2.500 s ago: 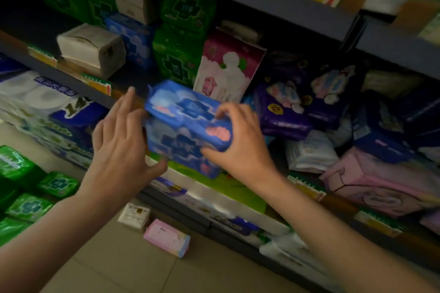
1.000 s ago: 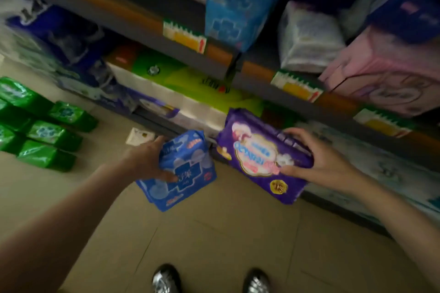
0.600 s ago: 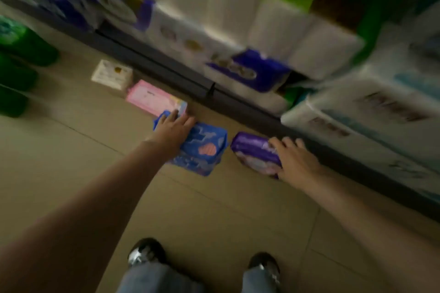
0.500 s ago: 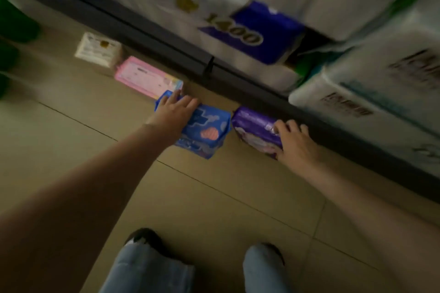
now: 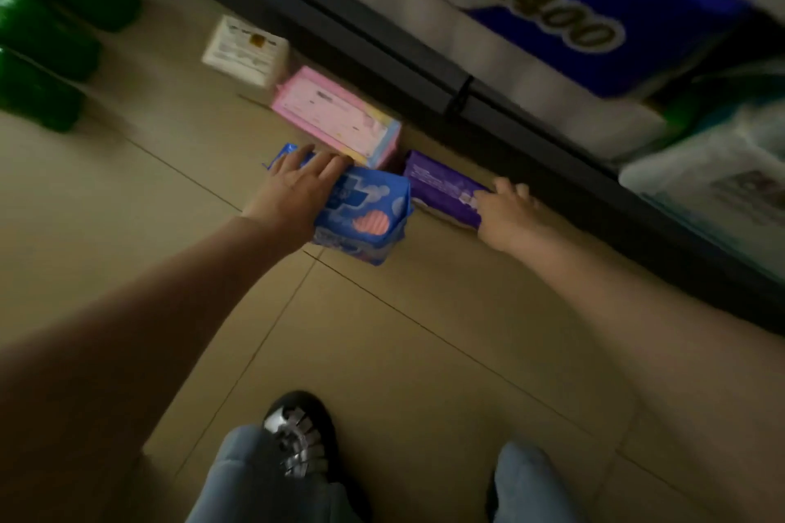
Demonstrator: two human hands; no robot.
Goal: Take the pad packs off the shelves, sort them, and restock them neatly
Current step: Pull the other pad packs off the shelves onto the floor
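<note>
Two blue pad packs (image 5: 374,212) lie stacked on the tiled floor in front of the bottom shelf. My left hand (image 5: 297,191) rests on top of them with its fingers laid out flat; the thumb is hidden. Just to the right lies a purple pad pack (image 5: 441,187), close to the shelf base. My right hand (image 5: 505,212) holds its right end with curled fingers. A pink pad pack (image 5: 335,115) lies on the floor right behind the blue ones, touching them.
A white box (image 5: 244,49) sits beyond the pink pack. Several green packs (image 5: 42,34) are lined up at the far left. The dark shelf base (image 5: 382,51) runs diagonally, with large tissue-roll packs (image 5: 573,25) above it. My shoe (image 5: 297,437) stands on the floor below.
Both hands came down from the shelf to the floor, the left with the blue packs, the right with the purple pack. In the last half second they barely moved.
</note>
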